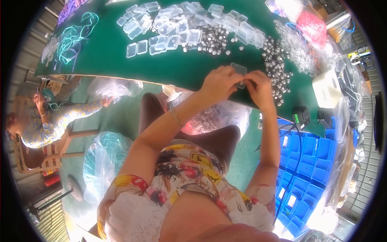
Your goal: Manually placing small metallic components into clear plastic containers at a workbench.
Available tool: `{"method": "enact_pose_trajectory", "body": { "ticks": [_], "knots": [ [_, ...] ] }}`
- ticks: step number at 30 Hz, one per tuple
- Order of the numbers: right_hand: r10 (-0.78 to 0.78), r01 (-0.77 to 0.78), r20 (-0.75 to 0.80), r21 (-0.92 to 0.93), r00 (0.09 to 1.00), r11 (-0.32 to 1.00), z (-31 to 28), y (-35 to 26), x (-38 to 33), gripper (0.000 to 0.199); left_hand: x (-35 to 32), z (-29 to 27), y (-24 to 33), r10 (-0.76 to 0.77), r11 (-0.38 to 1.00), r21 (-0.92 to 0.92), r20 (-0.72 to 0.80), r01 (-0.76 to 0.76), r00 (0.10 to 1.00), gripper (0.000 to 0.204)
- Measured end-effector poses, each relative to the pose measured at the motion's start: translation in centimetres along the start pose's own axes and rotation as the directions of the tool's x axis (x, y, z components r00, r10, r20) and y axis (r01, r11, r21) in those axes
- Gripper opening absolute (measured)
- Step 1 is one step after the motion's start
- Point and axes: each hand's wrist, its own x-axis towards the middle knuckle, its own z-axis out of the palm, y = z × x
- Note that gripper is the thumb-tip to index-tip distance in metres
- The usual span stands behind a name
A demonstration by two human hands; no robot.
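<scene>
Over the front of the green table point(173, 70), my left hand point(219, 82) grips a small clear plastic box point(239, 69). My right hand point(260, 85) is closed in a pinch at the box's right side; whatever its fingertips hold is too small or hidden to make out. Farther back lie many similar clear boxes point(173, 41), some in a loose row and others heaped. A pile of small round grey-and-white pieces point(215, 39) sits among them. More such pieces point(276, 66) spread along the table just right of my right hand.
Teal cords point(72, 44) lie at the table's left end. To the right are clear plastic pieces point(296, 48), a white container point(327, 89) and a black device point(300, 117). Blue bins point(308, 151) stand below. A person point(44, 125) sits at the left, handling teal cord.
</scene>
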Motion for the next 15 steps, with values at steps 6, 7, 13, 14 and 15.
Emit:
{"method": "enact_pose_trajectory", "body": {
  "ticks": [6, 7, 13, 14, 15],
  "knots": [
    [0.036, -0.035, -0.007, 0.019, 0.999, 0.999, 0.17, -0.17, -0.37, 0.010, -0.11, 0.09, -0.05, 0.029, 0.999, 0.044, 0.004, -0.029, 1.000, 0.032],
    [0.042, -0.042, -0.001, 0.001, 0.999, 0.999, 0.20, -0.15, -0.41, 0.008, -0.05, 0.07, -0.08, 0.038, 0.998, 0.046, 0.011, -0.039, 0.999, 0.031],
    [0.030, -0.030, 0.003, -0.105, 1.000, 0.994, 0.19, -0.38, -0.43, 0.005, 0.15, -0.06, 0.21, 0.049, 0.996, 0.078, 0.043, -0.052, 0.998, 0.027],
    [0.029, -0.028, 0.004, -0.105, 1.000, 0.994, 0.16, -0.46, -0.46, 0.005, 0.18, -0.09, 0.28, 0.042, 0.996, 0.076, 0.053, -0.046, 0.998, 0.025],
    [0.052, -0.049, 0.025, -0.096, 0.998, 0.994, 0.09, -0.49, -0.43, 0.005, 0.14, -0.06, 0.16, 0.044, 0.996, 0.077, 0.050, -0.047, 0.998, 0.025]
  ]
}}
